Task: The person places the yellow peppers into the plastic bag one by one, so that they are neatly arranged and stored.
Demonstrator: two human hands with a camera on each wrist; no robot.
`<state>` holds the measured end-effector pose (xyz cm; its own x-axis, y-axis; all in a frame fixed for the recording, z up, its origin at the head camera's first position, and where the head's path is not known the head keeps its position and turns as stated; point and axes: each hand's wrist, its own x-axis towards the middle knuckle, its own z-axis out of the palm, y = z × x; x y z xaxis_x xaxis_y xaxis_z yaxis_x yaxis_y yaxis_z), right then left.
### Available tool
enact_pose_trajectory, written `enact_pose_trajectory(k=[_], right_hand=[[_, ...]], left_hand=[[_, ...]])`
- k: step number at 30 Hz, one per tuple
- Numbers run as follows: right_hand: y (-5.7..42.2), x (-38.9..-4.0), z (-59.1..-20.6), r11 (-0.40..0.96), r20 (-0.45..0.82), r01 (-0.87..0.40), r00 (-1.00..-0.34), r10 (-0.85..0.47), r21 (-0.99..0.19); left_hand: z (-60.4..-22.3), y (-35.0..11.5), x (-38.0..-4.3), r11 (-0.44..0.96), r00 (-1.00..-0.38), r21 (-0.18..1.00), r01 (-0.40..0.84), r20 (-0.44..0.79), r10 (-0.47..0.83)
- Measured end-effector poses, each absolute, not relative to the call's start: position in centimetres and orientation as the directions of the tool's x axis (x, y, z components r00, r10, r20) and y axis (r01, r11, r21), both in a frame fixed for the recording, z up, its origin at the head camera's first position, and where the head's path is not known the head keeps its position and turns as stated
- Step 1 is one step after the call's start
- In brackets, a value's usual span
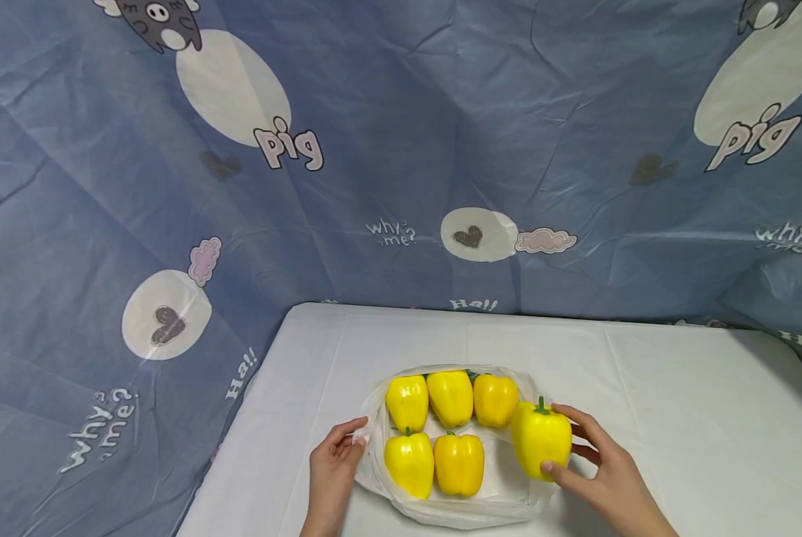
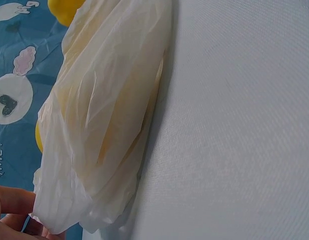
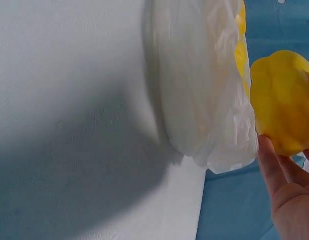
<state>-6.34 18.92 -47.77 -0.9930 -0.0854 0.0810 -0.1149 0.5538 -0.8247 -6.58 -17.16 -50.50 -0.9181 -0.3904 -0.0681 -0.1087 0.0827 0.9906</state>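
Note:
A white plastic bag (image 1: pixel 468 514) lies with its mouth spread wide, and several yellow bell peppers (image 1: pixel 459 464) sit inside in two rows. At its left edge my left hand (image 1: pixel 331 471) pinches the plastic between thumb and fingers; the left wrist view shows the crinkled side of the bag (image 2: pixel 104 100) beside those fingers. My right hand (image 1: pixel 609 470) grips one more yellow bell pepper (image 1: pixel 542 441) by its sides, green stem upward. This pepper overlaps the bag's right rim in the head view. From the right wrist, the held pepper (image 3: pixel 282 100) appears above the fingers, beside the bag's wall.
A white-covered table (image 1: pixel 683 403) carries the bag near its front. Behind and to the left hangs a blue cloth (image 1: pixel 401 179) with pig and heart prints, meeting the table's back edge.

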Motion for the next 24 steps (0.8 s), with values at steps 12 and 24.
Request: enact_pose_trajectory(k=[12,24], right_hand=[[17.7,-6.6,-48.0,0.560,0.023,-0.113,-0.986,-0.166,-0.821],[17.0,-7.0,-48.8,0.557,-0.013,-0.133,-0.968,-0.250,-0.820]], left_hand=[[-50.4,-17.1,-6.5,0.104,-0.920,0.987,-0.124,-0.075,-0.384],[-50.2,-17.1,-6.5,0.112,-0.919,0.985,-0.127,-0.075,-0.386]])
